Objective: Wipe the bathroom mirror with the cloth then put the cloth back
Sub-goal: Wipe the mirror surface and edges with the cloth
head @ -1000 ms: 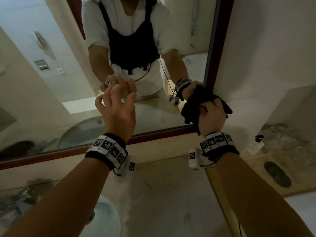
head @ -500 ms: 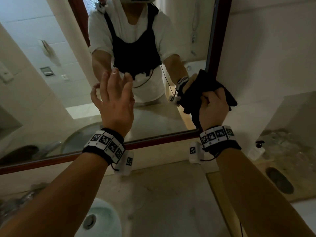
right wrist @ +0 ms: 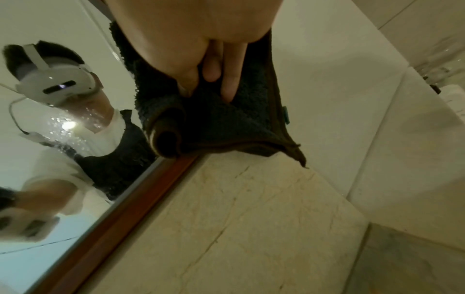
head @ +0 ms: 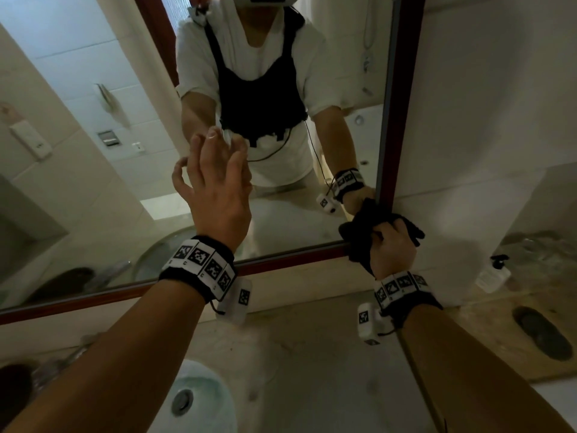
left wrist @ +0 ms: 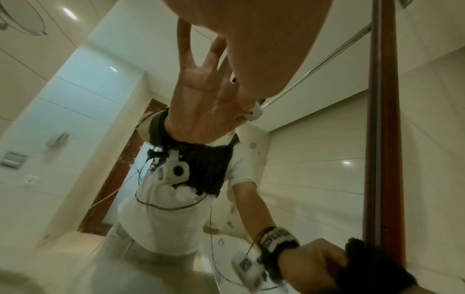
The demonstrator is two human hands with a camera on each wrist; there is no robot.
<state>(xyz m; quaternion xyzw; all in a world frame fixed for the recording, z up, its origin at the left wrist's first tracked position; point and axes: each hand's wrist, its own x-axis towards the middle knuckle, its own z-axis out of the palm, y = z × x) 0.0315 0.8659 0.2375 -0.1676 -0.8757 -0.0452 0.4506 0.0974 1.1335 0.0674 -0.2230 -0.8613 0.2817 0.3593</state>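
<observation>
Fingers (right wrist: 230, 79) of the right hand (head: 392, 251) curl round the cloth (head: 359, 232) at the mirror's (head: 93, 120) corner; left hand (head: 215, 195) spread, holding nothing.

Black wristbands (head: 199, 270) with white marker tiles; white wrist cameras (head: 368, 323).

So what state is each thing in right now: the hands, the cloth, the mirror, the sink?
Left hand: raised at the mirror, fingers straight, holding nothing.
Right hand: grips the cloth.
Dark cloth: bunched, pressed at the mirror's lower right corner, over the frame.
Mirror: droplets on the glass in the right wrist view.
Sink: drain open, no water standing.
Pump bottle: upright.
</observation>
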